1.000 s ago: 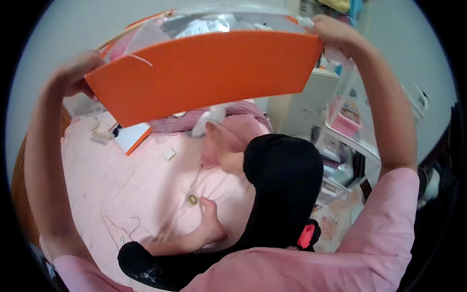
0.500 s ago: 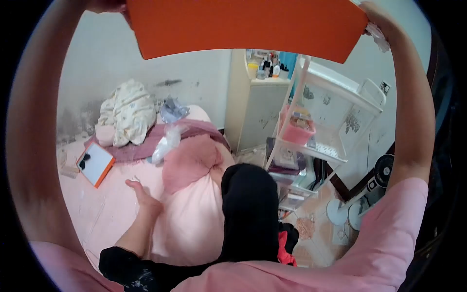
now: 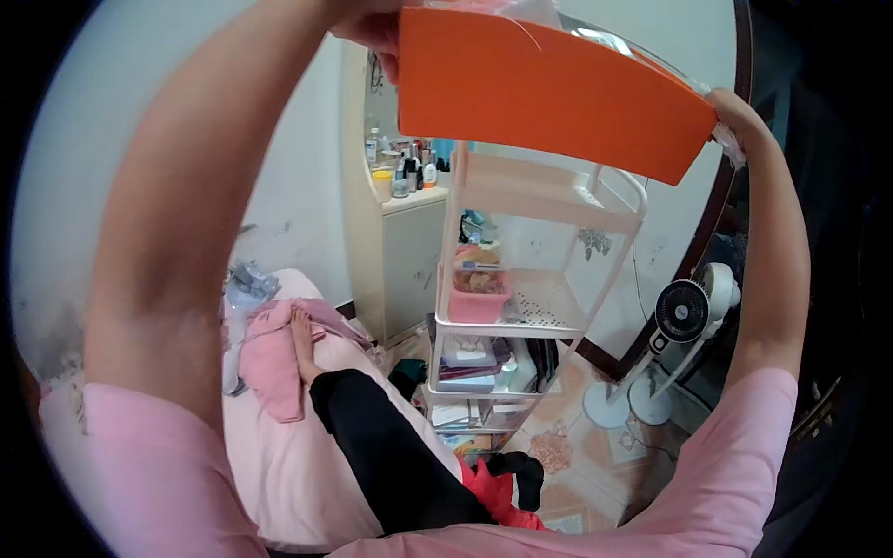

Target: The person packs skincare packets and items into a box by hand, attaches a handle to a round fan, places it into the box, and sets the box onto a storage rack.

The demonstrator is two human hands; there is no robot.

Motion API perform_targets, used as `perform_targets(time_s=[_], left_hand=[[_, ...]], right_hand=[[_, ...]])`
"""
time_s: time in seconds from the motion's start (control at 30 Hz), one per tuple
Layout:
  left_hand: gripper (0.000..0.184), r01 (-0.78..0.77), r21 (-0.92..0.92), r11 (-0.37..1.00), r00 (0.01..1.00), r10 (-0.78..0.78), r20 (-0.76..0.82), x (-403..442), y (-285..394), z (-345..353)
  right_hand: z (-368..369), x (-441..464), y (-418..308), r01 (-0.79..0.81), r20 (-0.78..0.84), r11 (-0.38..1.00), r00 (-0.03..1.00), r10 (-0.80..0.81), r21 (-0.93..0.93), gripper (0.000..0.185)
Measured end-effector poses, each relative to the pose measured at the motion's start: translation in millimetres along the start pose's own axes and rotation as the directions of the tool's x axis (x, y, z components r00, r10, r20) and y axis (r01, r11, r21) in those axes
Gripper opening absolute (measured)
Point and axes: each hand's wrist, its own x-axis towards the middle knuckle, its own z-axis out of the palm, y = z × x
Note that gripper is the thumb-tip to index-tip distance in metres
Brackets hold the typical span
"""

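An orange box (image 3: pixel 549 93) is held up high between my two hands, tilted down toward the right. Clear plastic and other items show above its top edge. My left hand (image 3: pixel 372 33) grips the box's left end, partly cut off by the frame's top. At the right end, my right hand (image 3: pixel 735 112) is closed on the box's corner, with a bit of crumpled clear plastic (image 3: pixel 730 147) hanging below it. Beneath the box stands a white tiered cart (image 3: pixel 549 200); a pink basket (image 3: pixel 479 302) with small items sits on its middle shelf.
Bottles and jars (image 3: pixel 409 172) crowd a cream cabinet (image 3: pixel 409 260) behind the cart. Two standing fans (image 3: pixel 682 312) are on the tiled floor at right. My leg (image 3: pixel 391 446) stretches across a pink bed (image 3: pixel 279 493), beside a pink cloth (image 3: pixel 270 367).
The view has swung right toward the cart. The box now appears lower and farther right, tipped so its top edge and some contents show. Both hands still hold it.
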Motion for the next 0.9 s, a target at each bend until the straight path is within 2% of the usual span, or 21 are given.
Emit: perform_targets(time_s=[0.1, 0.17, 0.2, 0.23, 0.3, 0.37, 0.4, 0.5, 0.6, 0.7, 0.83, 0.9], left_hand=[[0.024, -0.013, 0.049, 0.999, 0.981, 0.022, -0.191, 18.2, 5.0, 35.5], [0.025, -0.026, 0.012, 1.0, 0.992, 0.028, -0.123, 22.4, 6.7, 47.8], [0.024, -0.021, 0.004, 1.0, 0.995, 0.022, -0.096, 27.7, 6.0, 51.5], [0.024, -0.017, -0.002, 1.0, 0.997, 0.017, -0.069, 34.1, 5.6, 54.3], [0.021, -0.012, -0.025, 1.0, 1.0, 0.012, -0.013, 51.8, -2.1, 51.5], [0.02, -0.004, -0.029, 1.0, 1.0, 0.004, 0.012, 63.0, -7.6, 52.3], [0.02, 0.061, -0.063, 0.996, 0.998, -0.062, -0.027, 64.4, -7.2, 56.9], [0.021, 0.017, -0.001, 1.0, 1.0, -0.017, -0.023, 59.0, -6.1, 59.9], [0.023, 0.016, -0.026, 1.0, 0.999, -0.017, -0.031, 58.8, -6.1, 59.5], [0.027, -0.095, -0.07, 0.993, 0.995, 0.096, 0.017, 51.0, -2.4, 61.8], [0.034, -0.003, -0.043, 0.999, 0.999, 0.001, -0.045, 48.3, -1.8, 59.8], [0.036, -0.008, -0.036, 0.999, 0.995, 0.005, -0.102, 48.1, -6.8, 57.4]], right_hand=[[-2.1, 7.9, 17.3, -0.04, -0.026, 0.999, 0.999, 0.039, -0.024, 0.011], [-1.8, 22.9, 36.8, -0.062, -0.037, 0.997, 0.998, 0.06, -0.052, 0.011], [8.7, 14.7, 30.7, -0.016, -0.074, 0.996, 0.997, 0.009, -0.091, 0.011], [11.0, 24.5, 37.6, -0.081, -0.077, 0.984, 0.995, 0.069, -0.161, 0.011], [20.6, 42.8, 54.5, -0.048, 0.001, 0.993, 0.999, 0.048, -0.105, 0.01], [33.7, 58.5, 67.6, -0.08, 0.025, 0.994, 0.996, 0.082, -0.076, 0.014], [39.3, 59.1, 68.2, -0.097, 0.04, 0.993, 0.994, 0.1, -0.062, 0.016], [44.1, 53.6, 64.1, -0.117, 0.072, 0.988, 0.99, 0.124, -0.1, 0.015], [46.2, 58.0, 68.0, -0.063, 0.104, 0.998, 0.993, 0.063, 0.003, 0.015], [48.3, 64.1, 70.0, -0.056, 0.026, 0.991, 0.998, 0.053, 0.12, 0.017], [45.7, 55.0, 63.5, -0.034, 0.03, 0.997, 0.999, 0.032, 0.076, 0.026], [46.7, 42.4, 56.6, -0.024, -0.018, 0.993, 0.999, 0.026, 0.114, 0.03]])
